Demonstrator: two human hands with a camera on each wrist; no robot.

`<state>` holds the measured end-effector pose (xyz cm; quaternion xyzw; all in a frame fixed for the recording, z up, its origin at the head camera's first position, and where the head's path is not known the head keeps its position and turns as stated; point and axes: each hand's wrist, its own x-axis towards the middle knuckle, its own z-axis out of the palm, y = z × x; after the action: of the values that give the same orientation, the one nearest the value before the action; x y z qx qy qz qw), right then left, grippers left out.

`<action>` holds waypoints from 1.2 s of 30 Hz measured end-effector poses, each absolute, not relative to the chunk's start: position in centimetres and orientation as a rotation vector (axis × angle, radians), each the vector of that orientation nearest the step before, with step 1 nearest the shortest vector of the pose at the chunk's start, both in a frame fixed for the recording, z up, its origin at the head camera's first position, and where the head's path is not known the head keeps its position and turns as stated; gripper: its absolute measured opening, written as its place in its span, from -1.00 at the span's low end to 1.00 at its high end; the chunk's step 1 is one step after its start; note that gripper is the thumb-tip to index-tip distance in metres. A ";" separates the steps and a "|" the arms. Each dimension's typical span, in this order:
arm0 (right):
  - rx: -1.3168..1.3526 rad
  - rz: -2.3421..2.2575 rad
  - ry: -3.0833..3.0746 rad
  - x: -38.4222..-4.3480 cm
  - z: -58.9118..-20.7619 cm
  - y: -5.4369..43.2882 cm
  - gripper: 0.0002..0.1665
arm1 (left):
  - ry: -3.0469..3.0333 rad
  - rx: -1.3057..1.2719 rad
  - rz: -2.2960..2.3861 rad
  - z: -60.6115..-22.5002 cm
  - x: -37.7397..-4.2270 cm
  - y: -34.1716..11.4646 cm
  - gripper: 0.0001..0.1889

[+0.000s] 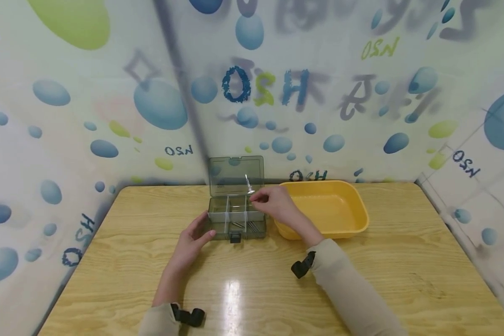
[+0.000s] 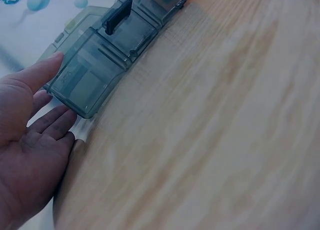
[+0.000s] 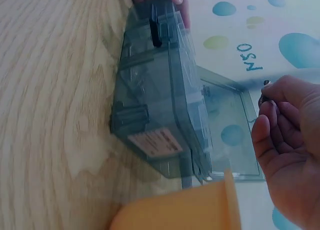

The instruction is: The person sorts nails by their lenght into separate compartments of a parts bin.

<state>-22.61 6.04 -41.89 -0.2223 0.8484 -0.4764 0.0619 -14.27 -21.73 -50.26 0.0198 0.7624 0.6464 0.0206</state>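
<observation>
A translucent grey-green compartment box (image 1: 216, 228) stands on the table with its lid (image 1: 236, 175) raised at the back. Slim metal pins (image 1: 253, 227) lie in its front middle and front right compartments. My left hand (image 1: 192, 241) rests at the box's left side, fingers fairly straight and thumb by the front left corner; the left wrist view shows the palm facing the box. Above the back right compartment, my right hand (image 1: 276, 204) pinches a small dark metal piece (image 3: 265, 84) between thumb and fingertips. Most of that piece is hidden by the fingers.
Right of the box stands a yellow plastic basin (image 1: 357, 219), close beside it and under my right forearm. The wooden table (image 1: 386, 275) ends at a printed cloth backdrop (image 1: 344, 154). A black latch (image 1: 235, 238) sits on the box's front.
</observation>
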 end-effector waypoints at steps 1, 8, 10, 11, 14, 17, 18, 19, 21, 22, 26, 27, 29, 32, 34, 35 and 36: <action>-0.676 -1.446 2.565 -22.6 -41.8 5.8 -0.87 | 2.362 0.063 2.005 -50.3 -14.3 -21.7 -0.27; -0.763 -1.422 2.537 -22.1 -42.4 3.8 -0.88 | 2.353 0.052 2.022 -50.3 -14.2 -21.7 -0.28; -0.760 -1.414 2.516 -22.1 -42.7 3.4 -0.86 | 2.341 0.048 2.032 -50.4 -14.2 -21.7 -0.28; -0.761 -1.414 2.511 -22.1 -42.9 3.2 -0.86 | 2.335 0.046 2.037 -50.4 -14.2 -21.7 -0.28; -0.745 -1.421 2.513 -22.0 -43.3 2.8 -0.84 | 2.322 0.042 2.042 -50.4 -14.2 -21.6 -0.28; -0.749 -1.422 2.509 -21.9 -43.4 2.7 -0.84 | 2.319 0.037 2.045 -50.3 -14.2 -21.7 -0.28; -0.748 -1.420 2.506 -21.8 -43.3 2.7 -0.84 | 2.320 0.037 2.044 -50.2 -14.2 -21.7 -0.27; -0.749 -1.421 2.502 -21.8 -43.3 2.7 -0.85 | 2.320 0.040 2.044 -50.2 -14.2 -21.7 -0.27; -0.750 -1.422 2.500 -21.8 -43.2 2.8 -0.85 | 2.327 0.043 2.041 -50.1 -14.2 -21.7 -0.28; -0.744 -1.426 2.498 -21.8 -43.2 3.0 -0.86 | 2.328 0.041 2.040 -50.2 -14.2 -21.7 -0.28; -0.702 -1.458 2.508 -21.9 -43.0 3.9 -0.87 | 2.344 0.052 2.021 -50.1 -14.2 -21.7 -0.28; -0.688 -1.471 2.521 -21.9 -42.9 4.2 -0.86 | 2.349 0.055 2.015 -50.1 -14.2 -21.7 -0.28; -0.659 -1.512 2.544 -22.1 -42.9 5.0 -0.86 | 2.359 0.060 2.006 -50.1 -14.3 -21.7 -0.28; -0.661 -1.576 2.597 -22.4 -42.9 6.3 -0.85 | 2.373 0.049 1.995 -50.2 -14.3 -21.7 -0.28; -0.681 -1.609 2.638 -22.6 -43.0 7.2 -0.86 | 2.379 0.042 1.991 -50.2 -14.3 -21.8 -0.28; -0.698 -1.615 2.661 -22.7 -43.1 7.7 -0.86 | 2.380 0.043 1.990 -50.3 -14.3 -21.8 -0.28; -0.716 -1.618 2.679 -22.8 -43.2 8.3 -0.86 | 2.382 0.038 1.989 -50.3 -14.3 -21.8 -0.28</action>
<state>-22.82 8.25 -43.18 -0.2230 0.8339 -0.5037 -0.0344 -14.26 -21.82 -50.28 0.0121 0.7674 0.6408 0.0192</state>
